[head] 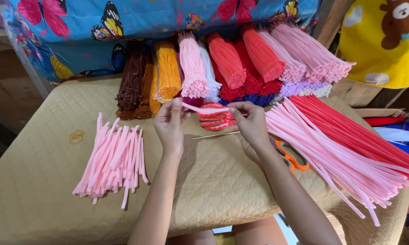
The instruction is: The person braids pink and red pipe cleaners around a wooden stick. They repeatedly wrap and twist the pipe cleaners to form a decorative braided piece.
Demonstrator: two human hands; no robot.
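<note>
My left hand [169, 123] and my right hand [250, 121] each pinch one end of a short pink pipe cleaner [204, 109], holding it stretched between them above the tan quilted cushion [213, 181]. Just beyond it lies a small pile of bent red and pink pieces [216, 120]. A thin stick [213, 134] rests on the cushion under my right hand. Orange-handled scissors [290, 156] lie beside my right wrist. A heap of short pink pipe cleaners [113, 159] lies left of my left forearm.
Long pink and red pipe cleaners [345, 149] fan out at the right. Bundles in brown, orange, pink, red and lilac [222, 68] are stacked at the back against a blue butterfly cloth [77, 41]. A yellow rubber band [76, 135] lies far left.
</note>
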